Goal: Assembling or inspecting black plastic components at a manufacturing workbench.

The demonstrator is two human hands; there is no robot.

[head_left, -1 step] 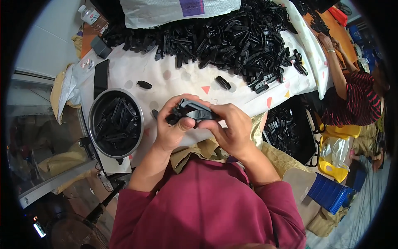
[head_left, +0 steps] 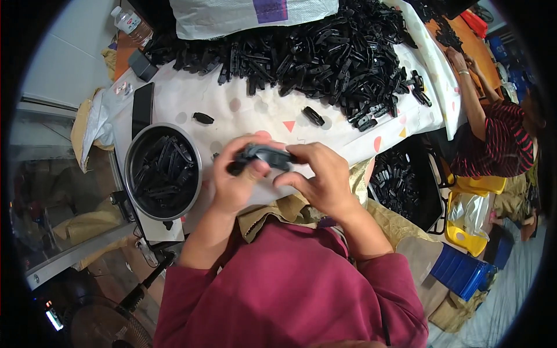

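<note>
My left hand (head_left: 235, 182) and my right hand (head_left: 325, 180) together grip a small black plastic part (head_left: 264, 155) just above the near edge of a table covered by a white cloth with coloured triangles (head_left: 255, 113). A large heap of similar black parts (head_left: 325, 52) fills the far side of the cloth. Two loose parts (head_left: 313, 116) (head_left: 203, 118) lie between the heap and my hands. A round metal bowl (head_left: 130, 174) holding several black parts stands just left of my left hand.
A dark phone (head_left: 142, 107), a water bottle (head_left: 130, 22) and a white bag (head_left: 249, 11) sit at the far left and back. A black bin of parts (head_left: 400, 180) is at my right. Another person in a striped shirt (head_left: 499, 139) works at the right. A fan (head_left: 104, 325) stands low left.
</note>
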